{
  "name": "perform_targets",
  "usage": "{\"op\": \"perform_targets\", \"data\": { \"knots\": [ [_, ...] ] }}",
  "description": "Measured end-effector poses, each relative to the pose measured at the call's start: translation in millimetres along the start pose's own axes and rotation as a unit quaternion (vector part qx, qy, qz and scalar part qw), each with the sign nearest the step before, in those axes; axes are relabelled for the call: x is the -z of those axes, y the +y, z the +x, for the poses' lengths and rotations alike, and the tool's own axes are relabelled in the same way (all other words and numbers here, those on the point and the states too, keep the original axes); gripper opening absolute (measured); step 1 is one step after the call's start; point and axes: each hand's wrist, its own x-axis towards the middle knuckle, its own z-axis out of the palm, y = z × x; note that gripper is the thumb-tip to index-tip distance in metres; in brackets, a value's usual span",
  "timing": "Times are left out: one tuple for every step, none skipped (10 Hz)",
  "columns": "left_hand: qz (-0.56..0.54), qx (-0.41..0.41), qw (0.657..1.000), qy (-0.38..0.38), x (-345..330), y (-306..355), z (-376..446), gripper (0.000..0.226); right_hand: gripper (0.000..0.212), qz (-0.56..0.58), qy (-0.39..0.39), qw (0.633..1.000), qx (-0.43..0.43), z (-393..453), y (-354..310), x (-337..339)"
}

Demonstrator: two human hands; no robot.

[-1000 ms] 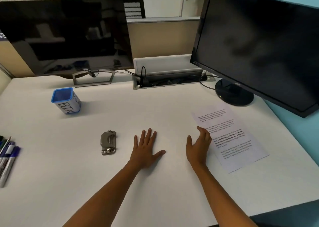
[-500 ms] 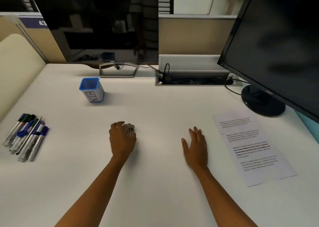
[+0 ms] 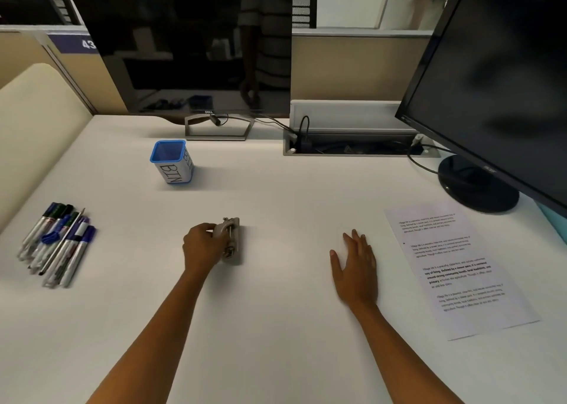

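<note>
A small grey metal staple remover (image 3: 232, 240) lies on the white desk (image 3: 276, 327) near the middle. My left hand (image 3: 201, 245) grips its left side, fingers curled round it and hiding part of it. My right hand (image 3: 356, 265) rests flat on the desk with straight fingers, holding nothing, a little left of a printed sheet of paper (image 3: 454, 268). A blue-rimmed cup labelled BIN (image 3: 173, 161) stands behind the staple remover, to the left.
Several markers and pens (image 3: 59, 244) lie in a bunch at the left. Two dark monitors stand at the back (image 3: 190, 50) and the right (image 3: 503, 81). A cable tray (image 3: 352, 139) is set into the desk between them. A cream partition (image 3: 33, 112) borders the left.
My left hand moved left from lying flat on the desk to the staple remover and closed on it. My right hand drew back from the paper's edge. The view shifted left.
</note>
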Motion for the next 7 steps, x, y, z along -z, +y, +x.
{"op": "perform_targets", "data": {
  "knots": [
    [-0.099,0.044,0.994,-0.018,18.0,-17.2,14.0,0.021,0.055,-0.002,0.0,1.0,-0.004,-0.8,-1.2,0.9],
    [-0.168,0.07,0.983,-0.033,28.2,-22.1,19.6,0.018,0.055,0.0,-0.003,1.0,-0.008,0.0,-1.4,1.1],
    [-0.216,0.074,0.972,-0.057,36.9,-19.8,22.8,0.02,0.055,-0.006,-0.004,1.0,-0.009,0.5,-2.0,-0.5],
    [-0.215,0.066,0.972,-0.075,36.4,-17.7,22.7,0.017,0.055,-0.009,-0.003,1.0,-0.009,0.6,-1.8,-1.3],
    [-0.165,0.046,0.98,-0.097,33.2,-25.1,22.3,0.016,0.055,-0.011,-0.001,1.0,-0.007,0.5,-1.1,-1.8],
    [-0.155,0.037,0.983,-0.095,33.8,-31.1,21.0,0.018,0.054,-0.014,0.001,1.0,-0.006,0.6,-0.6,-2.0],
    [-0.173,0.04,0.981,-0.076,36.0,-35.6,18.9,0.018,0.054,-0.016,0.003,1.0,-0.005,0.2,-0.4,-2.5]
  ]
}}
